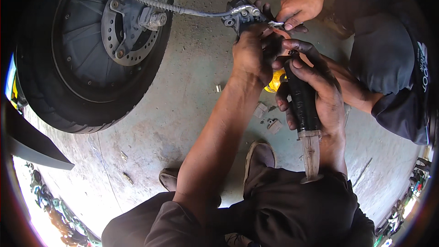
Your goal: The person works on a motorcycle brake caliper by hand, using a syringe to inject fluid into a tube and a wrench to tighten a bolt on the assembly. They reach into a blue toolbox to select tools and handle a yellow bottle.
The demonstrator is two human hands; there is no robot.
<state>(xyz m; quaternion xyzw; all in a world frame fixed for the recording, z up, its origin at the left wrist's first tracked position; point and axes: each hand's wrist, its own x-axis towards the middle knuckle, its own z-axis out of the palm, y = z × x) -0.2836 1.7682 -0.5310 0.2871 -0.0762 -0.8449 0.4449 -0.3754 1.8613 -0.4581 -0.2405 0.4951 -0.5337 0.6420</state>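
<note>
My left hand [250,55] grips a black brake caliper [238,11] from below, with a braided hose [196,13] running from it to the left. A large syringe [305,105], its barrel wrapped in black, lies in my right hand [327,84]. Its clear plunger [311,153] sticks out toward my knee, partly drawn out. The syringe's tip points up toward the caliper; whether they are joined is hidden by fingers. A co-worker's hand [304,7] holds a small wrench [275,24] at the caliper's fitting. Fingers of both my hands are stained dark.
To the left stands a wheel [82,41] with a perforated brake disc [109,48]. Two brake pads [274,126] and a small metal piece [218,88] lie on the gritty floor. Something yellow [274,82] shows behind my right hand. The co-worker's knee [379,55] is at the right.
</note>
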